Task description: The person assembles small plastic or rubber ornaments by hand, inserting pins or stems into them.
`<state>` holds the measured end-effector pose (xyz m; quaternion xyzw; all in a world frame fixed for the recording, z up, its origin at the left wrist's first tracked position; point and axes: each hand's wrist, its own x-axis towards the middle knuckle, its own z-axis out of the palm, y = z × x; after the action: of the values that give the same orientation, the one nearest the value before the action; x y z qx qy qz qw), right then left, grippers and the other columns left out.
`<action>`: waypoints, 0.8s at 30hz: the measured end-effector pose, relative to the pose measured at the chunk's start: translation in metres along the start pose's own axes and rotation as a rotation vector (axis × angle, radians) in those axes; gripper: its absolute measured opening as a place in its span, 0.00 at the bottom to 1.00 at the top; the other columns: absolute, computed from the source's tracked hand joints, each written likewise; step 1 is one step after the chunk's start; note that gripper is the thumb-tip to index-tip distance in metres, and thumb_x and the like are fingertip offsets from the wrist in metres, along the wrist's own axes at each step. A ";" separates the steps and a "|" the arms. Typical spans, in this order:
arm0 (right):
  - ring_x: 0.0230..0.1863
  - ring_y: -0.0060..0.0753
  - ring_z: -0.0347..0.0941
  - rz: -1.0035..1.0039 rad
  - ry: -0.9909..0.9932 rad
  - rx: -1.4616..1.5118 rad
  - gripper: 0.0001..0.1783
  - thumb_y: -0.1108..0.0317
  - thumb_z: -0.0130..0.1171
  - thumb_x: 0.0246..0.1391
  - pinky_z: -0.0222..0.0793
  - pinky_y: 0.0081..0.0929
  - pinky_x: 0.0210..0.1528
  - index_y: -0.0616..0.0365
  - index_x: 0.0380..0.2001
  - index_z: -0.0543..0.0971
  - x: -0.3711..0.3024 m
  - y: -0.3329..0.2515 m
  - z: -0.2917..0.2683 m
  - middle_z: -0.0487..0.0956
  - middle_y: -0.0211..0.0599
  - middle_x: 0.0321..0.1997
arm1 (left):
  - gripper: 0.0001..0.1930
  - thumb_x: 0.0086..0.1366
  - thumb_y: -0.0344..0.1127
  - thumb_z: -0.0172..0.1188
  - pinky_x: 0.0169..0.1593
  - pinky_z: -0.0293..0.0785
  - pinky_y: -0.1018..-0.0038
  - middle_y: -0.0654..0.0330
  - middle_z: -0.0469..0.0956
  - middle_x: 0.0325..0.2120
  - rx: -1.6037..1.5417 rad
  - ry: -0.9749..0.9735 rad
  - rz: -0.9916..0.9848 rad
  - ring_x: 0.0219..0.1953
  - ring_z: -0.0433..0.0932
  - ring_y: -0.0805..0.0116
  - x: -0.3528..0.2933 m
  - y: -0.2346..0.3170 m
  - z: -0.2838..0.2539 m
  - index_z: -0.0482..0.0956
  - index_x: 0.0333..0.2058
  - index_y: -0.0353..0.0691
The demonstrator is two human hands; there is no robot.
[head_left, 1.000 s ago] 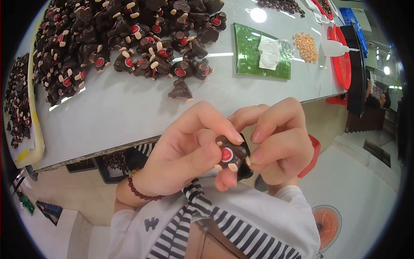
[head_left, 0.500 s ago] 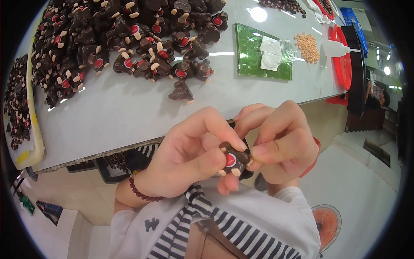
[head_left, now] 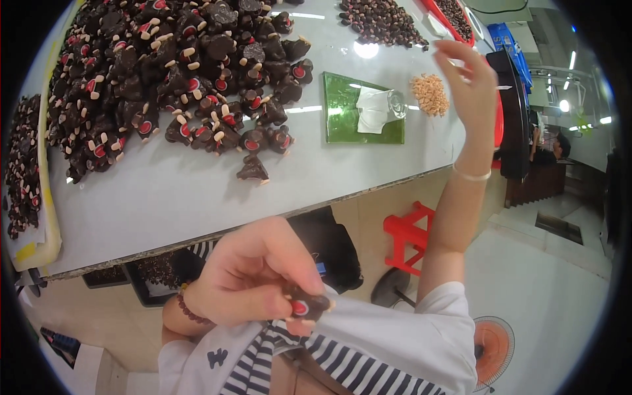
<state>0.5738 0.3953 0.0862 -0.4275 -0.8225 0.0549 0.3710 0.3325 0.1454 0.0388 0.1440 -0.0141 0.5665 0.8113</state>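
Note:
A small dark brown figure (head_left: 307, 307) with a red round patch and pale feet is pinched between the thumb and fingers of my left hand (head_left: 253, 270), low in front of my body. Stretched far out over the table's right side, my right hand (head_left: 467, 76) has its fingers apart, with nothing visible in them. It hovers beside a pile of small pale pieces (head_left: 430, 94). A white nozzle tip shows just past my right wrist; the rest is hidden. Many similar brown figures (head_left: 197, 72) are heaped at the table's left.
A green mat (head_left: 342, 115) carries a folded white tissue (head_left: 374, 110) and a clear glass jar (head_left: 395, 104). Dark small parts (head_left: 382, 23) lie at the far side. Below the table's front edge are a red stool (head_left: 407, 234) and a black bag (head_left: 329, 247). An orange fan (head_left: 494, 349) stands lower right.
My right hand has left the figure and reached far forward to the right over the table. My left hand keeps the figure, now slightly lower. The whole view has shifted.

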 end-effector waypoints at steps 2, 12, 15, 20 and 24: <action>0.37 0.23 0.73 0.001 -0.262 -0.040 0.12 0.65 0.60 0.46 0.67 0.25 0.36 0.56 0.35 0.79 0.004 0.020 0.007 0.79 0.28 0.35 | 0.10 0.59 0.27 0.57 0.24 0.67 0.73 0.51 0.74 0.19 0.100 0.072 -0.037 0.20 0.75 0.62 0.003 0.000 0.010 0.68 0.36 0.30; 0.34 0.33 0.73 -0.023 -0.295 -0.200 0.11 0.66 0.59 0.45 0.68 0.28 0.38 0.63 0.31 0.78 0.002 0.030 0.021 0.78 0.38 0.30 | 0.05 0.57 0.25 0.58 0.27 0.67 0.73 0.50 0.75 0.23 0.195 -0.101 -0.033 0.23 0.73 0.62 0.008 -0.004 -0.004 0.78 0.31 0.28; 0.33 0.30 0.72 -0.096 -0.269 -0.252 0.09 0.69 0.58 0.44 0.67 0.26 0.37 0.64 0.29 0.78 0.000 0.024 0.017 0.77 0.37 0.28 | 0.10 0.58 0.25 0.55 0.31 0.70 0.79 0.50 0.77 0.31 0.200 -0.146 0.048 0.28 0.74 0.70 0.008 -0.009 -0.007 0.77 0.38 0.27; 0.26 0.23 0.67 -0.110 -0.082 0.202 0.05 0.75 0.59 0.39 0.61 0.20 0.29 0.61 0.24 0.77 -0.031 -0.052 -0.007 0.75 0.34 0.25 | 0.11 0.62 0.29 0.51 0.36 0.69 0.80 0.55 0.74 0.36 0.241 0.035 -0.039 0.31 0.73 0.74 0.006 -0.009 -0.001 0.74 0.41 0.29; 0.20 0.25 0.63 -0.392 -0.184 0.477 0.11 0.76 0.59 0.27 0.57 0.20 0.24 0.57 0.23 0.79 -0.077 -0.131 -0.005 0.71 0.30 0.22 | 0.15 0.66 0.35 0.48 0.41 0.67 0.81 0.63 0.70 0.37 0.206 0.139 -0.163 0.35 0.70 0.79 0.014 -0.016 0.000 0.67 0.47 0.34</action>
<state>0.5184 0.2547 0.0997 -0.1553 -0.8832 0.2121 0.3885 0.3520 0.1530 0.0381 0.1875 0.1121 0.5057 0.8346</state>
